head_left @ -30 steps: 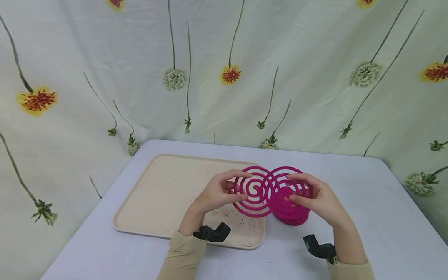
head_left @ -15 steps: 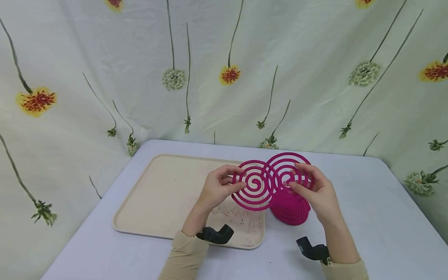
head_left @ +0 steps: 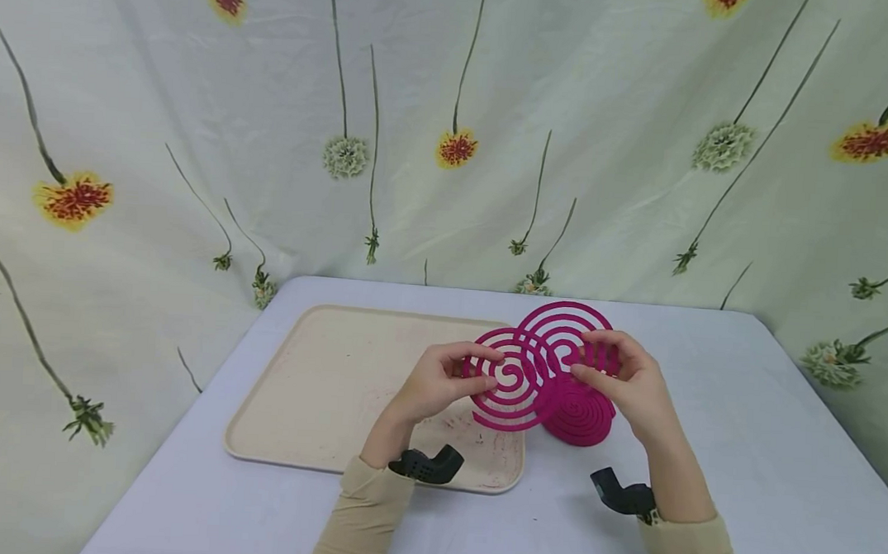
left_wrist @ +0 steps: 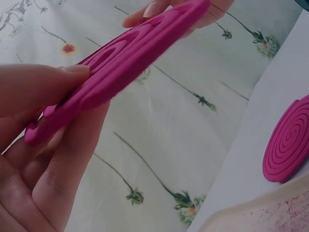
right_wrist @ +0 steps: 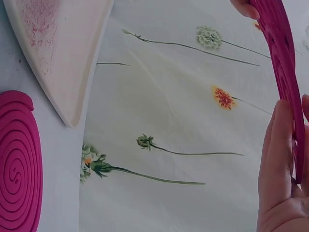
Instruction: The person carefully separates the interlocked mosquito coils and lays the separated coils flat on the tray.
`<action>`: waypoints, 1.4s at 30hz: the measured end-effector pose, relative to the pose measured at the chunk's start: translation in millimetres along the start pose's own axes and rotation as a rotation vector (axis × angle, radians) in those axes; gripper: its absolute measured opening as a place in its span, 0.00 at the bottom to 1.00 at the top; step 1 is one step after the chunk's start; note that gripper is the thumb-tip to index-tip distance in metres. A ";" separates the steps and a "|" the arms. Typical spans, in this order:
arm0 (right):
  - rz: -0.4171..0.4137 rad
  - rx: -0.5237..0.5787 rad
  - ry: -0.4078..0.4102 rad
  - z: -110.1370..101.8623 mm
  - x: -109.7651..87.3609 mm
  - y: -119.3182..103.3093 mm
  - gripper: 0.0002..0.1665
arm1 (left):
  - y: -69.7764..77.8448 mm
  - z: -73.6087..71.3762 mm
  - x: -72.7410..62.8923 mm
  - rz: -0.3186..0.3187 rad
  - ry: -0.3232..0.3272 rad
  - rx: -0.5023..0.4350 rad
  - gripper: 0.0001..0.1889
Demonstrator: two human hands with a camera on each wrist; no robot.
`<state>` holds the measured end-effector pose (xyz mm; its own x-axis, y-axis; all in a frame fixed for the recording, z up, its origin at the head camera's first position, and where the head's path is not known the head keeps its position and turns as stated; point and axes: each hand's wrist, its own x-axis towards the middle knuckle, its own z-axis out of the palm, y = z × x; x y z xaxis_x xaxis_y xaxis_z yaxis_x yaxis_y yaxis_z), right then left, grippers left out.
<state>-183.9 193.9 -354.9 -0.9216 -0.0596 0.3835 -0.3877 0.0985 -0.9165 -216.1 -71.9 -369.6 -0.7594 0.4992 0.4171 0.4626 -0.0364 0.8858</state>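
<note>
I see the left hand [head_left: 433, 384] pinch a pink spiral [head_left: 512, 376], the right hand [head_left: 638, 389] a second spiral [head_left: 565, 357] overlapping it, near a coil [head_left: 581, 419] on the desk [head_left: 728, 422].

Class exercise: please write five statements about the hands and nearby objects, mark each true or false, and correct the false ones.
1. A tightly coiled magenta disc lies on the white table, beside the beige rectangular tray. True.
2. The left hand pinches an openwork magenta spiral. True.
3. The right hand presses flat on the table. False: it pinches a second openwork magenta spiral.
4. In the head view, the two spirals appear well apart. False: they overlap.
5. The pale cloth backdrop is striped. False: it shows flowers.
</note>
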 end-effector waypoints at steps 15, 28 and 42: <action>-0.019 0.159 0.197 9.8 3.0 1.3 0.20 | -0.4 5.4 4.3 -0.018 0.186 -0.133 0.18; 0.043 0.178 0.315 16.6 5.2 -1.0 0.30 | -2.6 -11.1 0.6 -0.014 0.287 -0.120 0.19; -0.144 -0.065 0.336 -18.5 34.4 150.4 0.18 | -14.1 -42.4 -10.2 -0.051 0.288 -0.080 0.20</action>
<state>-274.3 225.0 -477.5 -0.8077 0.2508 0.5335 -0.5039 0.1762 -0.8456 -234.2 -113.2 -377.7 -0.8844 0.2369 0.4021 0.3918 -0.0911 0.9155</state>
